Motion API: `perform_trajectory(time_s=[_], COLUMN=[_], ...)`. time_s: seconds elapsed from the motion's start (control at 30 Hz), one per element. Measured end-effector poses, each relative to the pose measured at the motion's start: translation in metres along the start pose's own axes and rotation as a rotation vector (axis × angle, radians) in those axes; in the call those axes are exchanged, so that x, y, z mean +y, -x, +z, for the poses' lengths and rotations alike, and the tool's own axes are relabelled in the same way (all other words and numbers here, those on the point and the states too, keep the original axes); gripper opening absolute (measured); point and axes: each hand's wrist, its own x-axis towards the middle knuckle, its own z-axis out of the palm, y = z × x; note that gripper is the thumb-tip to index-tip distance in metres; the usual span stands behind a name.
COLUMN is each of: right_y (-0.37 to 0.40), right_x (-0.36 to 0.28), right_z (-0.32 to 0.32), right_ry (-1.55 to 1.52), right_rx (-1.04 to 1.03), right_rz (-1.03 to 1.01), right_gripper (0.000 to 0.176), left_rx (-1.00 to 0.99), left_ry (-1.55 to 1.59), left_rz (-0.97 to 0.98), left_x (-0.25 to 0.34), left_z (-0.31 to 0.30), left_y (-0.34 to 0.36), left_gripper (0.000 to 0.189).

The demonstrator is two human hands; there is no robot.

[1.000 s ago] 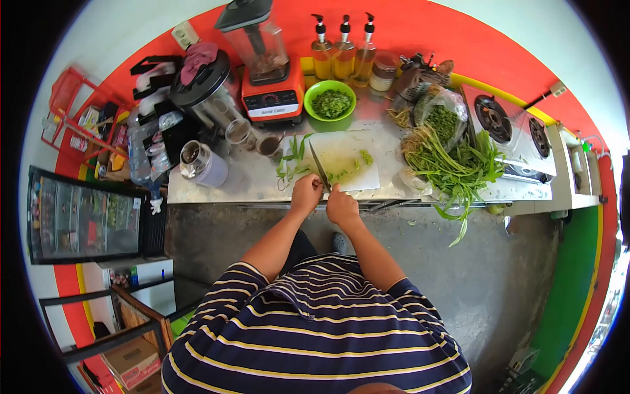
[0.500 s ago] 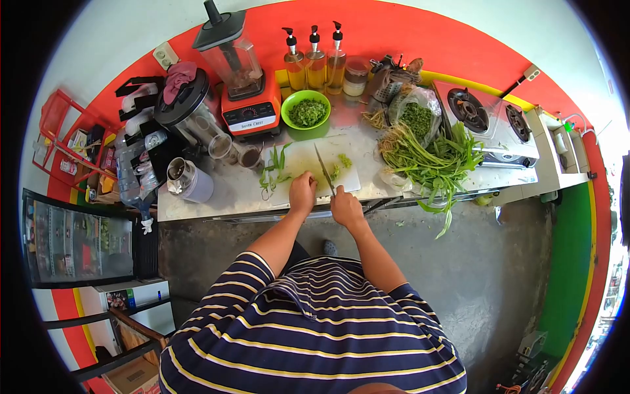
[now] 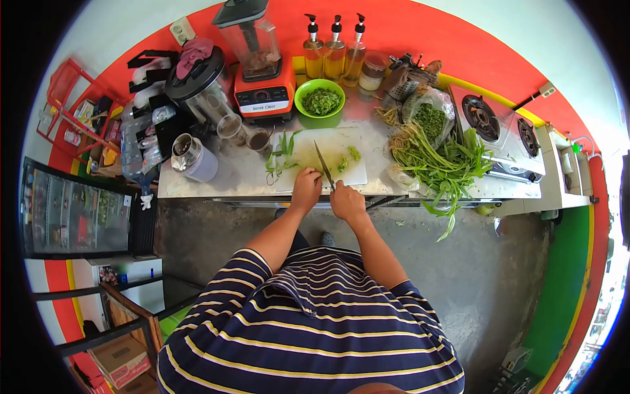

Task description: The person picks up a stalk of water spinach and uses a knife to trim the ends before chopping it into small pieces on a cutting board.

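A white cutting board (image 3: 354,176) lies at the front edge of the steel counter. My right hand (image 3: 347,201) is closed round the handle of a knife (image 3: 323,161), whose blade points away over the board. Just left of the blade, my left hand (image 3: 307,189) rests at the board's near edge with its fingers pressed together; what they hold is too small to make out. Chopped green pieces (image 3: 354,153) lie right of the knife, and long green leaves (image 3: 283,150) lie on the board's left part. A green bowl (image 3: 302,107) of chopped greens stands behind the board.
Leafy greens (image 3: 438,157) are heaped to the right, beside a gas stove (image 3: 504,146). Behind stand a red blender (image 3: 264,88) and pump bottles (image 3: 334,58). At the left are glass cups (image 3: 231,127), a metal-topped container (image 3: 197,159) and a large dark-lidded appliance (image 3: 203,92).
The view has shifted, so the counter's objects appear further right and slightly higher. Both hands remain at the board's near edge, and the knife is still in my right hand.
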Motion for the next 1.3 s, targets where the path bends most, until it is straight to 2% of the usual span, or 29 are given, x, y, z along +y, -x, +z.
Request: perform_trajectory(time_s=[0.07, 0.13, 0.23, 0.37, 0.5, 0.57, 0.83, 0.97, 1.17, 1.3], right_y=[-0.002, -0.001, 0.004, -0.001, -0.017, -0.017, -0.012, -0.015, -0.018, -0.019], right_x=[-0.001, -0.004, -0.018, -0.033, -0.033, -0.033, -0.033, -0.035, -0.034, -0.034], right_z=[-0.004, -0.006, 0.003, 0.016, 0.009, 0.006, 0.013, 0.001, 0.012, 0.001], right_ry=[0.031, 0.063, 0.077, 0.110, 0.120, 0.128, 0.138, 0.135, 0.160, 0.117], right_rx=[-0.031, -0.056, -0.101, -0.127, -0.113, -0.098, -0.128, -0.151, -0.188, -0.170], right_rz=[-0.002, -0.001, 0.042, 0.089, 0.058, 0.050, 0.062, 0.062, 0.065, 0.045], right_gripper=[0.033, 0.033, 0.032, 0.029, 0.026, 0.026, 0.034, 0.037, 0.038, 0.038], left_rx=[-0.004, -0.072, -0.154, -0.165, -0.078, -0.080, -0.166, -0.129, -0.230, -0.193], left_ry=[0.033, 0.115, 0.036, -0.025, 0.153, 0.042, -0.033, -0.007, 0.025, 0.043], left_rz=[-0.035, -0.153, -0.140, -0.170, -0.272, -0.122, -0.162, -0.159, -0.217, -0.150], left_x=[-0.005, -0.007, -0.013, -0.016, -0.013, -0.019, -0.017, -0.014, -0.013, -0.014], left_z=[0.000, 0.002, 0.000, 0.000, 0.002, -0.001, -0.004, -0.011, -0.019, -0.022], left_y=[-0.002, -0.008, -0.019, -0.022, -0.022, -0.022, -0.018, -0.014, -0.021, -0.018], left_gripper=[0.010, 0.009, 0.009, 0.008, 0.008, 0.010, 0.008, 0.009, 0.011, 0.013])
